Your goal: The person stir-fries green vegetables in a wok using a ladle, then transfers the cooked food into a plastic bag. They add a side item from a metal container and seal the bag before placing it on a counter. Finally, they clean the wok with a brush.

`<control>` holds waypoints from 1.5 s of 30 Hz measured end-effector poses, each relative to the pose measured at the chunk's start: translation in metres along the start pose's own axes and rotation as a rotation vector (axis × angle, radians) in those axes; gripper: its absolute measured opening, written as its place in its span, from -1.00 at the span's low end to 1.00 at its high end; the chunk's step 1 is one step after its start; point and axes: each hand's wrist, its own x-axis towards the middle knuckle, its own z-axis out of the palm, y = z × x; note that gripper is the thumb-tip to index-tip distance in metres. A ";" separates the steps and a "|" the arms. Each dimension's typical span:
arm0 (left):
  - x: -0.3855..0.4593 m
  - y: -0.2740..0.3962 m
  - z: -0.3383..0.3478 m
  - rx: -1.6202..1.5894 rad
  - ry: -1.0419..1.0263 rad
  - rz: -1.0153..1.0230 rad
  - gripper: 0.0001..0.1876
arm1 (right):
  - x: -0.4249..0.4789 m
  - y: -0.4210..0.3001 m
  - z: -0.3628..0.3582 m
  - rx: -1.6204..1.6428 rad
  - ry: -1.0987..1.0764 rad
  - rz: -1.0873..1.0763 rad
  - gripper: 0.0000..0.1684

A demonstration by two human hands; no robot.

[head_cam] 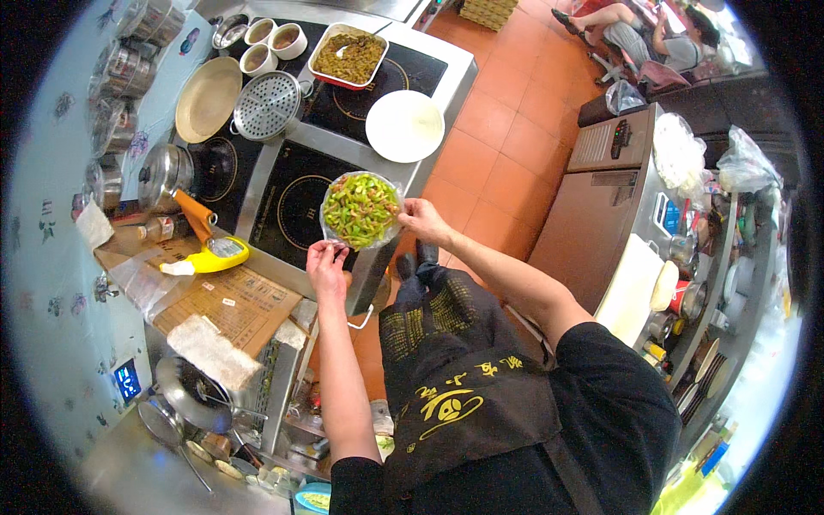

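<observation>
A round dish of chopped green vegetables mixed with reddish-brown bits [362, 211] is held over the front induction hob [283, 193]. Clear plastic film [398, 190] shows around the dish's rim; whether it also covers the food is hard to tell. My left hand [328, 265] pinches the film at the near left edge with thumb and fingers. At the right edge, my right hand [425, 221] grips the rim and film. Just beyond the dish, a white round plate [405, 126] rests on the cooktop's right corner.
Behind stand a rectangular dish of brownish food [349, 58], white ramekins [288, 41], a perforated steamer tray [267, 105] and a beige oval pan [208, 100]. Leftward, a yellow-handled tool [219, 255] lies by cardboard [225, 299]. A steel fridge [579, 212] lines the right; a person [644, 45] sits beyond.
</observation>
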 end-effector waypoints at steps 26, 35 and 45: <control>0.002 0.013 -0.009 0.028 -0.042 -0.187 -0.96 | 0.042 -0.010 -0.009 0.306 0.236 0.235 -0.86; 0.000 0.016 -0.004 0.045 0.000 -0.202 -0.95 | 0.008 -0.079 0.000 0.106 0.327 0.122 -0.76; 0.002 0.029 0.008 -0.065 0.011 -0.191 -0.93 | 0.023 -0.076 0.002 0.326 0.361 0.071 -0.82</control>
